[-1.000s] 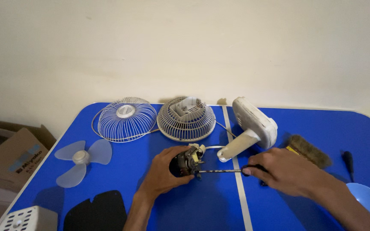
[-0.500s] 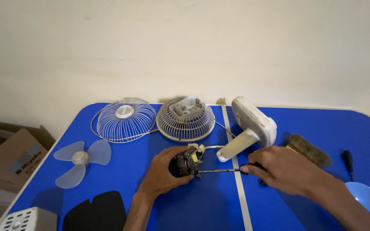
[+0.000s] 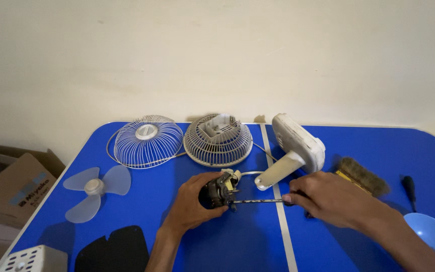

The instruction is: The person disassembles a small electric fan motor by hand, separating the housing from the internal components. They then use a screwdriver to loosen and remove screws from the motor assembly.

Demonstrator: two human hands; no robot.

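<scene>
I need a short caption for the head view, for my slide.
Left hand grips small fan motor; right hand holds screwdriver to it.

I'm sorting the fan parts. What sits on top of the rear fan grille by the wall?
A pale grey box-shaped plastic housing sits at the centre of the rear grille, its top open. Its inside is too shadowed to make out, and the blue table beneath the grille is mostly covered.

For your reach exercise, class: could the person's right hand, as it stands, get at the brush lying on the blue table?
Probably yes. The brush lies just beyond the right hand with bare table around it. But that hand is holding a screwdriver, which it would have to let go of first.
</scene>
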